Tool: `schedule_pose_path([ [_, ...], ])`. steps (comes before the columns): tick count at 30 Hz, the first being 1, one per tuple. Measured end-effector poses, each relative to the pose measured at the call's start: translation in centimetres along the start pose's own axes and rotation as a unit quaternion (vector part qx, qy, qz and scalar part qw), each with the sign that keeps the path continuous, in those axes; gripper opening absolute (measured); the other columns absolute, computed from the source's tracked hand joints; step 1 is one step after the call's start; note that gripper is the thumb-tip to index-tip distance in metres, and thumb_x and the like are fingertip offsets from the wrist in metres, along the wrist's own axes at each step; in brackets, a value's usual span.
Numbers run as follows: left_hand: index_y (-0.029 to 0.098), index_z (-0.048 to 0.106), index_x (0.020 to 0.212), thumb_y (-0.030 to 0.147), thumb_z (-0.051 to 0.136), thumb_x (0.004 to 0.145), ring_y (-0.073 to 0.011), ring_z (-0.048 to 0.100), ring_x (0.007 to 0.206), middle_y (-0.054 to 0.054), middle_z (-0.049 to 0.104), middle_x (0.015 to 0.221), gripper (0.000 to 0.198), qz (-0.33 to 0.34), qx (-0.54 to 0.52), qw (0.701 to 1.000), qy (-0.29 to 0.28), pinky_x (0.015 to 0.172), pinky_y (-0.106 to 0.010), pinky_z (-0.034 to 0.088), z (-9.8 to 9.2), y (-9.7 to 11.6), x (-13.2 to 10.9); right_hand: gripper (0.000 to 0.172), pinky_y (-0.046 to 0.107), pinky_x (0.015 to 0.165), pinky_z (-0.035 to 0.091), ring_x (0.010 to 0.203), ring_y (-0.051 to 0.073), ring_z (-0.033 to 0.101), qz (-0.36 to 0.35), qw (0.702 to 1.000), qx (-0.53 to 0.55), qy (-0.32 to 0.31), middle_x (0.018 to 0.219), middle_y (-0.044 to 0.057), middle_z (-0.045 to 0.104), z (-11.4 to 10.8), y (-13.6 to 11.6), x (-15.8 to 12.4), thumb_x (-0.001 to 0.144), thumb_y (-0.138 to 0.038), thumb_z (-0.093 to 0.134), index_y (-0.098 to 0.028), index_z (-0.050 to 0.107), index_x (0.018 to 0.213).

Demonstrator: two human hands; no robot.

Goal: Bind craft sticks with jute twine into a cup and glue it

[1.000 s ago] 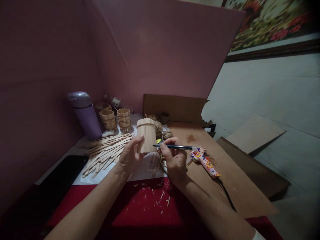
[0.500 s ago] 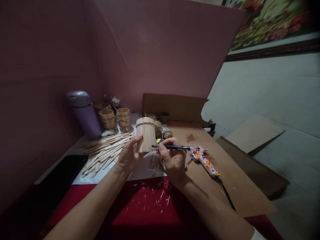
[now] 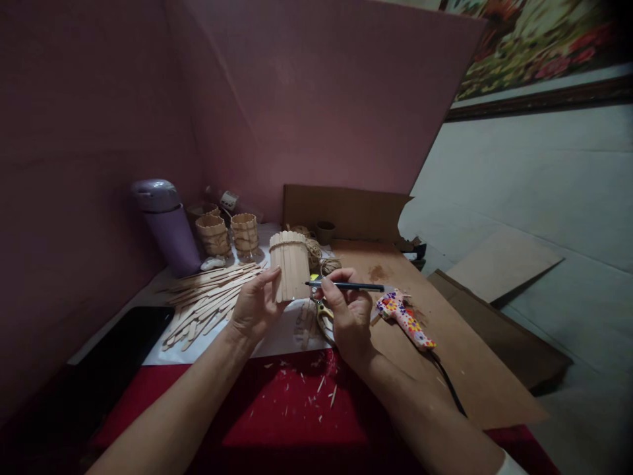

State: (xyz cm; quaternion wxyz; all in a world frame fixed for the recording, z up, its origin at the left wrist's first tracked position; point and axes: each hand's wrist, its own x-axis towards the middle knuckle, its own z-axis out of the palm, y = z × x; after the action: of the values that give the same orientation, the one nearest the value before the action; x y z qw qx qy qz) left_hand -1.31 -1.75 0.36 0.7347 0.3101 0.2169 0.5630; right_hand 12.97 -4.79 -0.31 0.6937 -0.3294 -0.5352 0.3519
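My left hand (image 3: 258, 303) grips a small cup made of craft sticks (image 3: 291, 270) by its lower left side. Twine circles the cup near its scalloped top. In my right hand (image 3: 349, 310) is a dark pen (image 3: 353, 286), pinched and held level, its tip pointing left close to the cup's right side; whether it touches I cannot tell. Scissors (image 3: 324, 318) lie partly hidden behind my right hand. Balls of twine (image 3: 330, 266) sit just behind the cup. Loose craft sticks (image 3: 212, 303) are spread left of my left hand.
A purple bottle (image 3: 171, 231) stands at the back left beside twine-tied stick cups (image 3: 244, 235). A flower-patterned glue gun (image 3: 406, 321) with a black cord lies on the brown board (image 3: 475, 376) at right. A black phone-like slab (image 3: 143, 326) lies front left. Wood slivers litter the red cloth (image 3: 291, 422).
My right hand has drawn the pen slightly up and to the right, away from the cup's lower face. More of the scissors shows. My left hand and the cup have hardly moved.
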Motion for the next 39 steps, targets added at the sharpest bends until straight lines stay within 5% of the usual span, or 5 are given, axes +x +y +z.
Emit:
schedule_pose_path([
  [6,0.009,0.055,0.125,0.025,0.057,0.082,-0.0291,0.067,0.099,-0.015,0.071,0.104,0.046,-0.025,-0.007,0.998,-0.060,0.088,-0.043,0.052,0.29,-0.07,-0.18,0.015,0.026,0.062,0.045,0.062,0.012,0.056,-0.005,0.998,0.061,0.012,0.066,-0.004,0.057,0.08,0.52,0.36,0.084,-0.033,0.061,-0.021,0.053,0.082],
  [20,0.010,0.058,0.119,0.020,0.062,0.075,-0.0239,0.068,0.086,-0.012,0.072,0.098,0.045,-0.008,0.035,0.999,0.017,0.067,-0.030,0.057,0.58,0.09,-0.41,0.015,0.028,0.060,0.046,0.061,0.013,0.057,-0.014,0.998,-0.063,-0.010,0.065,-0.002,0.057,-0.13,-0.25,-0.31,0.085,-0.034,0.059,-0.021,0.053,0.081],
  [39,0.010,0.058,0.117,0.018,0.063,0.073,-0.0220,0.068,0.082,-0.010,0.072,0.093,0.045,-0.006,0.018,1.000,0.025,0.065,-0.029,0.057,0.47,0.15,-0.41,0.013,0.029,0.061,0.045,0.062,0.014,0.056,-0.033,0.994,-0.101,0.000,0.066,-0.003,0.056,-0.38,0.27,-0.29,0.086,-0.033,0.058,-0.022,0.052,0.081],
])
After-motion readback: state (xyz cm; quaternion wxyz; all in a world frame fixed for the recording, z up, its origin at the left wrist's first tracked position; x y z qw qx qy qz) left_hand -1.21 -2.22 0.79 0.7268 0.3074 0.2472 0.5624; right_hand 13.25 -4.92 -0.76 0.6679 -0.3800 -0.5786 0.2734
